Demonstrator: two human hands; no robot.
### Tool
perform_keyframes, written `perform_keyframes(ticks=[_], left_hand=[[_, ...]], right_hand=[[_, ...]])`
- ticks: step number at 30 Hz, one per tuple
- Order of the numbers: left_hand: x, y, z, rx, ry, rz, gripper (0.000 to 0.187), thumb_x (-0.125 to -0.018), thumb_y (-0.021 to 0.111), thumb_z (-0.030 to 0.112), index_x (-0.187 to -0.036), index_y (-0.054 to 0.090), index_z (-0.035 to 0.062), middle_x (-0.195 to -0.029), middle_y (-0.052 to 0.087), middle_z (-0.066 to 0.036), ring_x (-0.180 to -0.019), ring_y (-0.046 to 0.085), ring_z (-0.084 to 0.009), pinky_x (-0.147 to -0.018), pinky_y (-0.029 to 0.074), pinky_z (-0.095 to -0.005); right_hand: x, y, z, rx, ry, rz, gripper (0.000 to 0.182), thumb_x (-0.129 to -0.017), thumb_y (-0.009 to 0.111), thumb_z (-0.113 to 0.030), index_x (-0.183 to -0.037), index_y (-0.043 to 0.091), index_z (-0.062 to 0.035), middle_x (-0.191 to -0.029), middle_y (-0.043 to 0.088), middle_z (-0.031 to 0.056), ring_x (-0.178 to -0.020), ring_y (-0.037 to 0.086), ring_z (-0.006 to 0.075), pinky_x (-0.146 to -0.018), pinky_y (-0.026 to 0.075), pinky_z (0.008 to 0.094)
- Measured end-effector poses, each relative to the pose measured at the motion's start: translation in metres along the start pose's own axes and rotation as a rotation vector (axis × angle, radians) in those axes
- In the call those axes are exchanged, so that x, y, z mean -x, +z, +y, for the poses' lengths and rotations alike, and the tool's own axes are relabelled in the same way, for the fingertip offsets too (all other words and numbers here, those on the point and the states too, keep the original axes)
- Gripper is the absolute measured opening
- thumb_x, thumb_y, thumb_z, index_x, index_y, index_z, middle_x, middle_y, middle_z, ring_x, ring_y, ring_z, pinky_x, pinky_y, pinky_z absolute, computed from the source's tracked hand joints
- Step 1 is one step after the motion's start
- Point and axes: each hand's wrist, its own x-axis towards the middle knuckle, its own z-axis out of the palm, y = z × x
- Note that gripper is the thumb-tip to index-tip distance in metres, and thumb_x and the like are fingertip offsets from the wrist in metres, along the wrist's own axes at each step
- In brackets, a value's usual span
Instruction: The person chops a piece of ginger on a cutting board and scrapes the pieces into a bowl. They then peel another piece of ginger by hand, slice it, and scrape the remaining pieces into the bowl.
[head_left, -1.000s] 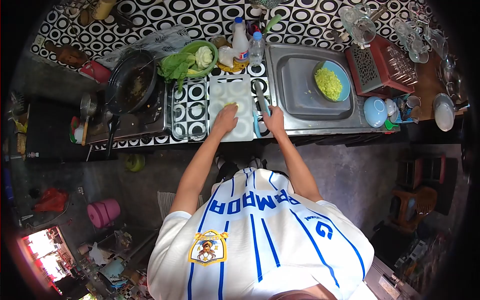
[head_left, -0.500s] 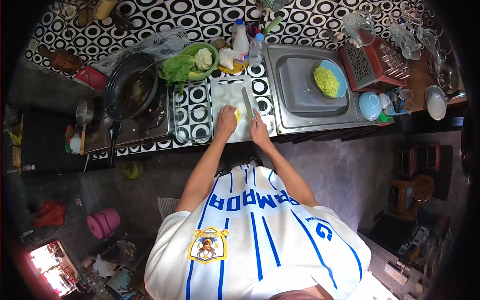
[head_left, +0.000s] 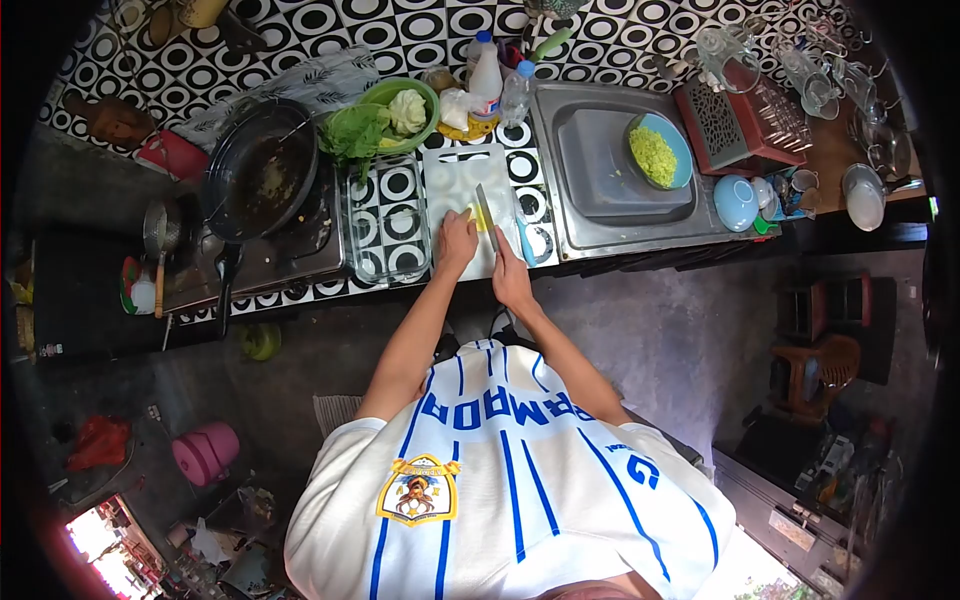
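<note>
My right hand [head_left: 511,275] is closed around the handle of a kitchen knife [head_left: 486,212], its blade pointing away from me. The blade stands right beside a small yellow piece of vegetable [head_left: 479,217]; whether it touches is hard to tell. Curled fingers of my left hand [head_left: 457,242] press that piece onto a pale cutting board [head_left: 466,172]. Its exact kind is too small to make out. Just right of the board lies a blue-handled utensil [head_left: 526,242].
Left of the board sits a clear glass dish [head_left: 390,275], then a wok [head_left: 262,170] on the stove. Behind are a green basin [head_left: 428,105] of leafy vegetables and bottles [head_left: 487,75]. In the sink [head_left: 560,235], a blue bowl [head_left: 683,165] holds chopped yellow-green bits.
The knife has shifted left, closer to my left hand and the yellow piece. The blue-handled utensil right of the board now shows more clearly.
</note>
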Motion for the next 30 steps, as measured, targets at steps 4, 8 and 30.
perform_keyframes(ticks=[4,8,30], left_hand=[[0.002,-0.009,-0.008,-0.095,0.166,0.026,0.036,-0.083,0.066,0.015,-0.118,0.067,0.0064,-0.113,0.055,-0.015,-0.106,0.054,-0.0340,-0.091,0.047,-0.0430],[-0.002,-0.016,0.000,-0.177,0.167,-0.040,0.037,-0.082,0.068,0.015,-0.118,0.067,0.0076,-0.115,0.054,-0.012,-0.109,0.052,-0.0325,-0.093,0.047,-0.0428],[-0.005,-0.012,-0.005,-0.297,0.209,0.019,0.042,-0.081,0.072,0.024,-0.121,0.067,0.0129,-0.128,0.051,-0.008,-0.122,0.045,-0.0269,-0.102,0.035,-0.0421]], right_hand=[[0.004,0.004,0.001,0.089,-0.007,-0.019,0.055,-0.097,0.040,-0.008,-0.151,0.034,-0.0190,-0.079,0.061,0.0339,-0.078,0.061,0.0508,-0.072,0.045,0.0560],[0.006,0.010,0.011,0.104,-0.028,-0.002,0.056,-0.097,0.040,-0.009,-0.151,0.033,-0.0200,-0.081,0.061,0.0340,-0.079,0.061,0.0510,-0.074,0.045,0.0568],[0.015,0.012,0.016,0.203,-0.038,-0.020,0.063,-0.096,0.038,-0.005,-0.154,0.025,-0.0241,-0.084,0.061,0.0356,-0.081,0.059,0.0546,-0.075,0.043,0.0605]])
